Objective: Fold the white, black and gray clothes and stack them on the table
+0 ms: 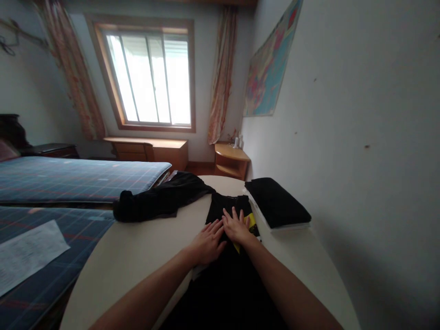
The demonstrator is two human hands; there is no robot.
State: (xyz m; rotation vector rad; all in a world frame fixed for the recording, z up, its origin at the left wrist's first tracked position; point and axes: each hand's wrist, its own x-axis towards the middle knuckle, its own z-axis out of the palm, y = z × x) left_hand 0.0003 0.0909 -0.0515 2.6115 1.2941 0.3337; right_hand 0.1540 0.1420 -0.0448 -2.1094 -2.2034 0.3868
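A black T-shirt (220, 204) with a yellow print lies folded narrow on the round pale table (147, 256), its neckline toward the far side. My left hand (208, 240) rests on its left part, fingers stretched out. On the print lies my right hand (236, 224), flat with its fingers spread, the fingertips of both hands close together. Neither hand grips the cloth. Part of the print is covered by my right hand. The near end of the shirt merges with dark cloth at the bottom of the view, so I cannot tell where it ends.
Crumpled black clothing (154, 201) lies at the table's far left edge. A folded black cloth on a white layer (278, 201) sits at the right, near the wall. Left stands a bed with a blue plaid mattress (85, 176) and a paper sheet (32, 252).
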